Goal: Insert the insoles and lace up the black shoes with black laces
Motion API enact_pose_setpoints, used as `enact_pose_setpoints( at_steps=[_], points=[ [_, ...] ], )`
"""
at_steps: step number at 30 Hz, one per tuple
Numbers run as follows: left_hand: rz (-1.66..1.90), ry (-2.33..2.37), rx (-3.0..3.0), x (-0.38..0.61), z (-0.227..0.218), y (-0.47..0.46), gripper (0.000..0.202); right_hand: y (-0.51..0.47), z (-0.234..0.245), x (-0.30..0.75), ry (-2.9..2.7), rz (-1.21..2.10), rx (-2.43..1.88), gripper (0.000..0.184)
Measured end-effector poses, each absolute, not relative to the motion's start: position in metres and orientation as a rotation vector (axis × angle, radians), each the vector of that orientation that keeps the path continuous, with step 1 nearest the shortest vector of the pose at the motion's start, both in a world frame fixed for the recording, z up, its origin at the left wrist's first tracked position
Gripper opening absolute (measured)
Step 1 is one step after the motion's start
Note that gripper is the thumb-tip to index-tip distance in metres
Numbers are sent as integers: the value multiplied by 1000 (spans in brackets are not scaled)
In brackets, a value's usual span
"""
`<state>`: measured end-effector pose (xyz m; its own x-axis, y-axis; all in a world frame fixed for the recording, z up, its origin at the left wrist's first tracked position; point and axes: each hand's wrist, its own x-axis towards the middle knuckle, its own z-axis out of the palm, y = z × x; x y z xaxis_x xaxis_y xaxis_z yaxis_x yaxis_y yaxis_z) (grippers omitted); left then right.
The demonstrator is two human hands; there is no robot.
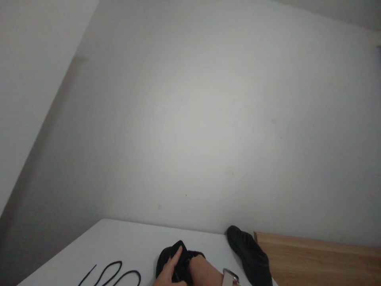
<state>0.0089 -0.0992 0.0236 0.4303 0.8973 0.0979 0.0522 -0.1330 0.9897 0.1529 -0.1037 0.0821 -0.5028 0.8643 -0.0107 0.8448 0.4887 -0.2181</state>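
Note:
Only the bottom edge of the view shows my hands. My left hand [169, 273] lies against a black shoe [166, 256], its index finger stretched up along the shoe's side. My right hand [204, 272], with a watch [230, 277] on the wrist, presses into the same shoe from the right, and its fingers curl out of sight into the dark opening. The shoe stands on a white table [125, 242]. A loose black shoelace [114, 274] lies in loops on the table to the left of my hands.
A second black shoe [251, 254] lies at the table's right edge, next to a wooden surface [321, 258]. A plain white wall [208, 119] fills most of the view, close behind the table, with a corner at the left.

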Motion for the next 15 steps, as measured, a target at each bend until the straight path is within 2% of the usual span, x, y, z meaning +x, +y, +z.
enact_pose_setpoints(
  at_steps=[5, 10, 15],
  points=[
    [886, 875, 1493, 8, 26, -103, 103, -120, 108, 164, -2936, 140, -1526, 24],
    [907, 858, 1514, 11, 28, -102, 104, -132, 140, 173, -3019, -114, -1480, 21],
    [911, 844, 1524, 10, 25, -102, 100, -122, 132, 165, -3335, -41, -1423, 17]
  ],
)
